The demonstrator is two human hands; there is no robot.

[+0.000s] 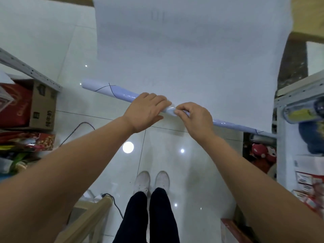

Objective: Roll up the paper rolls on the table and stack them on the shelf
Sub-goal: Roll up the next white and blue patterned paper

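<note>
A large white paper sheet (189, 50) hangs down from the wooden table (308, 13) at the top of the head view. Its lower end is wound into a thin glossy roll (112, 91) that runs from left to lower right, with black pen lines near its left end. My left hand (145, 111) lies over the roll's middle with fingers bent over it and the thumb underneath. My right hand (194, 116) sits just to the right and pinches the roll with curled fingertips. The two hands nearly touch.
A metal shelf (31, 71) with a cardboard box (43, 106) and red packages stands at the left. Another shelf unit (284, 109) with plush toys and boxes is at the right. A wooden frame (93, 218) and a cable lie near my feet (151, 181) on the tiled floor.
</note>
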